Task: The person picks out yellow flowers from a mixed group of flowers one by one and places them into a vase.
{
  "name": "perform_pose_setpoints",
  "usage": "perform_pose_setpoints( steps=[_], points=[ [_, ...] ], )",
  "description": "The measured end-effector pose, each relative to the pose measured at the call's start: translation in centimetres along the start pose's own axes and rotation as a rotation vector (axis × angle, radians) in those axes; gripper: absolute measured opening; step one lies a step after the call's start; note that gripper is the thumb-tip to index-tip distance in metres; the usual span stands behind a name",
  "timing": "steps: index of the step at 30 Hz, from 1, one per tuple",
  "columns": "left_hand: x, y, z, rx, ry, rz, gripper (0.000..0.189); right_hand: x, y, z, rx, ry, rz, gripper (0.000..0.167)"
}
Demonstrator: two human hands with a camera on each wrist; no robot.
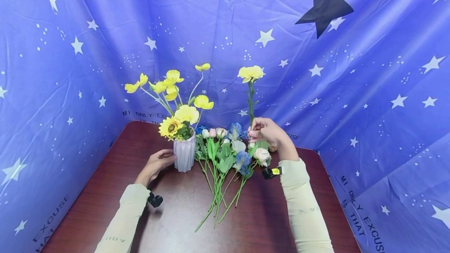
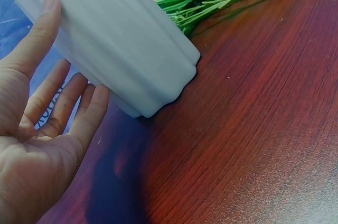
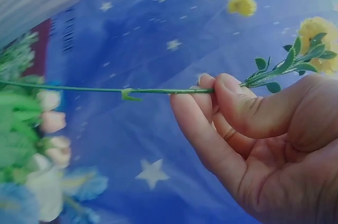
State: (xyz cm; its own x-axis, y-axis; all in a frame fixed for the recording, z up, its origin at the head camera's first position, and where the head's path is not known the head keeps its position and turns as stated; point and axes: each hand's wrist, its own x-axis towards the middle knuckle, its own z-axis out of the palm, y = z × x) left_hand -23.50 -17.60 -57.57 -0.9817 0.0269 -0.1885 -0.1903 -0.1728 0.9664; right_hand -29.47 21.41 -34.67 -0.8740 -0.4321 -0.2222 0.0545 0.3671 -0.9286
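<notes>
A yellow carnation-like flower [image 1: 250, 73] stands upright in my right hand [image 1: 268, 132], its green stem [image 3: 153, 91] pinched between thumb and fingers. Its head is above the hand and the bare stem runs down over the flower pile. At the left, a pale fluted vase [image 1: 184, 155] stands on the table, holding several yellow flowers and a sunflower [image 1: 170, 127]. My left hand [image 1: 159, 164] is beside the vase, fingers fairly straight, with fingertips right at its side. The left wrist view shows the thumb and fingers along the vase wall [image 2: 113, 39].
Right of the vase lies a pile of artificial flowers, with blue blooms [image 1: 243, 161], a white rose [image 1: 261, 156] and green stems [image 1: 218, 194] pointing toward me. A brown wooden table [image 1: 175, 221] carries everything. Blue starry cloth [image 1: 218, 30] hangs around the table.
</notes>
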Motion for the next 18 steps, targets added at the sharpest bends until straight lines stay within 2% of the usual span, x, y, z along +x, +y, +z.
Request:
perform_pose_setpoints(
  steps=[9,18],
  points=[
    [0.0,0.0,-0.1,-0.013,-0.006,0.006,0.050,0.0,-3.3,0.4,0.024,0.028,-0.096,0.011],
    [0.2,-0.2,-0.1,-0.025,-0.006,0.005,0.048,0.1,-5.8,2.2,0.114,0.120,-0.194,0.011]
  ],
)
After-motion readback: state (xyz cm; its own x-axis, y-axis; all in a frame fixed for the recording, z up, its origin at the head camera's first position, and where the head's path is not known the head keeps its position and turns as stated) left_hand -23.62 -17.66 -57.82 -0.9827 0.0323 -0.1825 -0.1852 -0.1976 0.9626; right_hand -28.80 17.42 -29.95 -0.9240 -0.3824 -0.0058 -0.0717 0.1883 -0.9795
